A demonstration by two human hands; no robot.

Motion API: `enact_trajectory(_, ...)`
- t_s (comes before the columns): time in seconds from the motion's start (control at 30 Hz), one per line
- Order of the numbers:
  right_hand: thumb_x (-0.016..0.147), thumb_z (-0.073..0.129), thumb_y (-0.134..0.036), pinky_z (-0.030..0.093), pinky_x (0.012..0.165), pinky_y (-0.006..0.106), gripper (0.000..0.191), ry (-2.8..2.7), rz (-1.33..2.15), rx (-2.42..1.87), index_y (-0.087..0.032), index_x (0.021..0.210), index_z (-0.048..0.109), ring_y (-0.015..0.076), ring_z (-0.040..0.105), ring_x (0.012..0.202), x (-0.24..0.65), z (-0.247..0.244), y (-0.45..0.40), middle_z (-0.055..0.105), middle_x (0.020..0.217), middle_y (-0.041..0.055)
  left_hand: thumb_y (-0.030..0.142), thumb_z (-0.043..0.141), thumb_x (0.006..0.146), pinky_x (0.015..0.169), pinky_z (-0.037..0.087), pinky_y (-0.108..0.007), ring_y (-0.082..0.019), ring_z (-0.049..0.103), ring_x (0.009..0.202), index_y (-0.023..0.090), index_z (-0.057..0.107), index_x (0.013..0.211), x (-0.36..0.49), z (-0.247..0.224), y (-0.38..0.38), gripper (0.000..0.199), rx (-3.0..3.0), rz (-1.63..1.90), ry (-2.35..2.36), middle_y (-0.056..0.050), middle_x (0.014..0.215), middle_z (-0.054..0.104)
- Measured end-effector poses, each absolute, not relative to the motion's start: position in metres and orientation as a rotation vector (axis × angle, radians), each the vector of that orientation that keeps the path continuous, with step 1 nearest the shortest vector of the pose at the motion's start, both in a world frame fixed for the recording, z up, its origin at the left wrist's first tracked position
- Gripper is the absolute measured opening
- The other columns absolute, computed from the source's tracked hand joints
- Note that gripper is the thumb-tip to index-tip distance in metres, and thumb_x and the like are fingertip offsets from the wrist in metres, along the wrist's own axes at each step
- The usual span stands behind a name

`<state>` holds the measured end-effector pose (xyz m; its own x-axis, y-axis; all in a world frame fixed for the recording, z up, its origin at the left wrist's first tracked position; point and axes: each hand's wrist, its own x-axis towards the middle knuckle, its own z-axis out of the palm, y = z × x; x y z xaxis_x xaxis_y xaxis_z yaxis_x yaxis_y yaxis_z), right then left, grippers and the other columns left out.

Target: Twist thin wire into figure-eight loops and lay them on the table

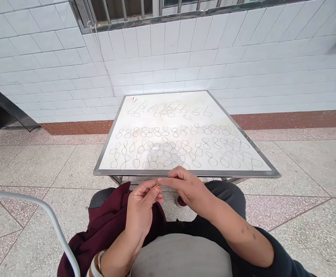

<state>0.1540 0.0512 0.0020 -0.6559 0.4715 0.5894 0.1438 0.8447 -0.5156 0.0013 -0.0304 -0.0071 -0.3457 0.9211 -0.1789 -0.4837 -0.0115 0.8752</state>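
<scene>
My left hand (140, 209) is closed, its thumb and index finger pinching a tiny brownish item (157, 182) too small to name. From the right, my right hand (191, 190) meets it, index finger reaching to the left fingertips and the other fingers curled. What the right fingers grip, if anything, is hidden. Both hands are over my lap, just before the near edge of a white-topped table (168, 120). Rows of thin dark wire-like loops lie on it: figure-eight shapes (174, 132) across the middle and front, and single loops with a loose tail (196, 112) at the back.
A small red-and-white object (134, 99) lies at the table's back left corner. Behind stands a white tiled wall (168, 61) with a barred window (142, 9) and a hanging cord (106, 65). A pale curved tube (51, 215) is at my left. Maroon cloth (107, 227) covers my left leg.
</scene>
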Motion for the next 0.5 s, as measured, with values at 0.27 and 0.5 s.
enact_trajectory(0.27, 0.095, 0.04, -0.012, 0.042, 0.061, 0.029, 0.031, -2.392, 0.243, -0.382, -0.022, 0.109, 0.066, 0.0161, 0.046, 0.072, 0.1566, 0.0095, 0.0563, 0.054, 0.08, 0.0044, 0.028, 0.084, 0.064, 0.058, 0.051, -0.023, -0.01, 0.06, 0.061, 0.015, 0.075, 0.081, 0.0039, -0.0005, -0.0314, 0.023, 0.472, 1.535, 1.115, -0.001, 0.068, 0.067)
enact_trajectory(0.5, 0.096, 0.04, -0.011, 0.043, 0.062, 0.029, 0.031, -2.415, 0.206, -0.271, -0.023, 0.111, 0.064, 0.0152, 0.046, 0.069, 0.154, 0.0095, 0.0601, 0.06, 0.081, 0.0049, 0.029, 0.086, 0.063, 0.061, 0.052, -0.022, -0.009, 0.059, 0.063, 0.015, 0.075, 0.083, 0.004, -0.0041, -0.0305, 0.027, 0.392, 1.539, 1.053, -0.002, 0.07, 0.067)
